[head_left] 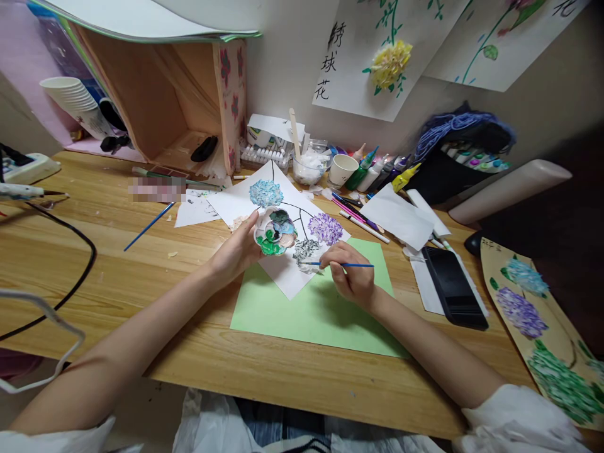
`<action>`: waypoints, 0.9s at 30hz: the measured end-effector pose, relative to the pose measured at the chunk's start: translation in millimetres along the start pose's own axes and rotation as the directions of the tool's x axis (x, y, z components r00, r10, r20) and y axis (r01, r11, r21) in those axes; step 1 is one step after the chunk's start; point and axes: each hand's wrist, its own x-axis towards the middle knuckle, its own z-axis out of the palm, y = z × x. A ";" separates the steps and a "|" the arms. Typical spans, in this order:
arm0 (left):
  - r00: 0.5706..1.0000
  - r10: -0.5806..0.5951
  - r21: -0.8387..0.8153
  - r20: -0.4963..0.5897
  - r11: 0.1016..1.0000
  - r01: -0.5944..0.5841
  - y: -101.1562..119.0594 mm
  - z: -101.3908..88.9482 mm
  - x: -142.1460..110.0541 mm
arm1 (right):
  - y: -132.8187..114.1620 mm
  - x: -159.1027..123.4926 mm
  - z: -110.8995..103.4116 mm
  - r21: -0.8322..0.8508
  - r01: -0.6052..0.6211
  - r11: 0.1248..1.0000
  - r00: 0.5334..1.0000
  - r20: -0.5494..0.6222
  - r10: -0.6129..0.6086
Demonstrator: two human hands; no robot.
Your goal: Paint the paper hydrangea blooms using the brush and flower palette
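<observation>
My left hand [240, 246] is closed on the rim of a small flower-shaped paint palette [275, 230], tilted up, with green, blue, pinkish and dark paint in its wells. Between the fingers of my right hand [350, 270] lies a thin blue paintbrush [357, 265], its tip at a grey-black flower cluster [308, 250]. That cluster is on a white sheet [289, 283] turned cornerwise, with dark painted stems. A blue flower cluster [266, 192] and a purple one [325, 228] stand out on the same sheet. Beneath it lies a light green sheet [321, 321].
Paint bottles [368, 168], a paper cup [342, 171] and a tub of white scraps [309, 167] line the back. A black phone [453, 287] lies right, near a finished flower panel [523, 314]. A glue gun [23, 192] and black cable [87, 245] lie left.
</observation>
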 end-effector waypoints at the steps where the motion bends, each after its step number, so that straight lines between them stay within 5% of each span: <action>1: 1.000 -0.002 -0.002 -0.005 1.000 0.002 0.1 0.0 -0.1 | -0.3 -0.2 0.0 0.024 0.001 1.000 1.000 -0.020 0.000; 4: 1.000 -0.007 -0.003 -0.030 1.000 0.007 0.7 0.1 -1.1 | -5.3 5.2 -2.5 0.155 -0.041 0.987 0.978 -0.197 0.072; 6: 0.999 -0.003 -0.007 -0.043 1.000 0.003 0.8 0.3 -2.0 | -11.9 15.0 -7.5 0.301 -0.141 0.943 0.912 -0.332 0.242; 9: 0.999 0.002 -0.022 -0.039 1.000 -0.002 0.5 0.5 -3.3 | -21.9 31.5 -20.1 0.445 -0.289 0.848 0.824 -0.336 0.457; 12: 0.999 -0.016 -0.025 -0.037 1.000 0.015 -0.4 1.3 -3.9 | -26.9 39.5 -32.0 0.310 -0.255 0.916 0.891 -0.293 0.347; 16: 0.998 -0.035 -0.026 -0.060 0.999 0.033 -2.1 3.7 -4.5 | -28.3 38.2 -35.1 0.057 -0.141 0.988 0.985 -0.093 0.146; 21: 0.999 -0.038 -0.029 -0.034 0.999 0.037 -4.0 5.2 -5.9 | -28.2 37.8 -28.7 -0.053 -0.049 0.997 0.998 0.029 0.051; 27: 0.998 -0.037 -0.012 -0.042 0.999 0.036 -4.2 3.7 -6.1 | -26.5 37.3 -28.3 -0.072 -0.084 0.994 0.996 -0.001 0.084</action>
